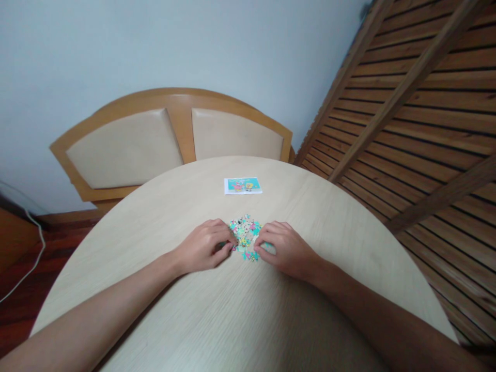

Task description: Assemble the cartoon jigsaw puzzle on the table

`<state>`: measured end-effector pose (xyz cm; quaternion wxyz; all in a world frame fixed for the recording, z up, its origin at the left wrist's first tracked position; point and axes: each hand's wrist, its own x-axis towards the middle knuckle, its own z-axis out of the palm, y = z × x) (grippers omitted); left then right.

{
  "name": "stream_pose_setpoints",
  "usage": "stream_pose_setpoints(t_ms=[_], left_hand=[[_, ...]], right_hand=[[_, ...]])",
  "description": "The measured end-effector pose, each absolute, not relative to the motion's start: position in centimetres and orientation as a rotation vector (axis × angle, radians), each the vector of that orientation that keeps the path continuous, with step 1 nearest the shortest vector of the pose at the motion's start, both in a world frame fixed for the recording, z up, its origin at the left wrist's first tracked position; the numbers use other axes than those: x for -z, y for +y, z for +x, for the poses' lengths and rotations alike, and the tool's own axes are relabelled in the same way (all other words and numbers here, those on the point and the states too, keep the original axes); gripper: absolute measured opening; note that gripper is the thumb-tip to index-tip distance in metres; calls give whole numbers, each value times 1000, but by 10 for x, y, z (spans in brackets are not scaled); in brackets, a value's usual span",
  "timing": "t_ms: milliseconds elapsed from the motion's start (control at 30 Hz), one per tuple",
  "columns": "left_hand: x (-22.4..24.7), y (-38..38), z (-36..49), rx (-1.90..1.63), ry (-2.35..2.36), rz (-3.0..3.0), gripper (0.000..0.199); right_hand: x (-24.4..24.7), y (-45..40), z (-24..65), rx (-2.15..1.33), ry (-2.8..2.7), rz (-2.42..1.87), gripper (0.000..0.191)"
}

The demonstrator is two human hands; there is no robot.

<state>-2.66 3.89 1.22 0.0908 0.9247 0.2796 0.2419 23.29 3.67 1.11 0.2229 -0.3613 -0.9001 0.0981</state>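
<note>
A small heap of colourful jigsaw puzzle pieces (245, 235) lies on the round table, turquoise, pink, yellow and pale ones mixed together. At its left edge is my left hand (209, 244), thumb and index finger pinched on a small dark-pink puzzle piece (233, 248). My right hand (284, 249) rests at the right edge of the heap, its fingers curled and the thumb meeting the index finger. What that pinch holds is too small to make out. Beyond the heap lies a picture card (243, 186) with pink and yellow cartoon figures on turquoise.
The pale wooden table (186, 320) has a curved far edge. Behind it stands a wood-framed backrest with cream panels (132, 147) against the wall. A slatted wooden screen (418, 113) slants along the right. A white cable (41, 248) hangs at the left.
</note>
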Motion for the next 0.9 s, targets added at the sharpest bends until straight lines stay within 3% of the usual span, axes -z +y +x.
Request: stream_pose_setpoints(t_ms=[233, 900], left_hand=[[-14, 40, -29, -692, 794, 2755, 16], [-5, 45, -29, -664, 889, 2765, 16]], right_hand=[[-7, 43, 240, -176, -2480, -1092, 11], [-14, 39, 235, -139, -2569, -1089, 7]])
